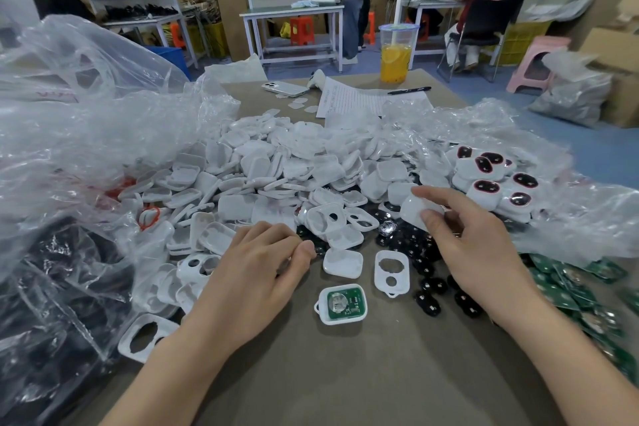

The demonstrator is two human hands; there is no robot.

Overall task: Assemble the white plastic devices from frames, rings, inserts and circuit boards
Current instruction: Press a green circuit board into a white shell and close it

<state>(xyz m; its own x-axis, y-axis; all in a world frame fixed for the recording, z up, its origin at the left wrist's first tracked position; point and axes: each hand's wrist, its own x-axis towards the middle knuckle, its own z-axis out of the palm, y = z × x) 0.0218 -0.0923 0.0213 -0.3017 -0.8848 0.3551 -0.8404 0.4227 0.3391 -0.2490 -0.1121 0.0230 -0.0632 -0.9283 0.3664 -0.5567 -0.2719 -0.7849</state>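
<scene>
One white frame holding a green circuit board lies on the bench. Just left of it rests the left hand, fingers curled; whether they hold anything I cannot tell. Beyond it, rightward, the right hand has its fingers pinching a white shell. Farther beyond spreads a heap of white parts.

1. We see the heap of white shells as smooth moulded plastic with a soft sheen; the single white shell at its right edge looks alike.
2. The black inserts are glossy to us, with sharp highlights.
3. The clear bags are thin, crinkled, shiny plastic film.
4. The table looks matt and even.
5. The sheet is matt paper.
6. The circuit boards show us a dull sheen.
</scene>
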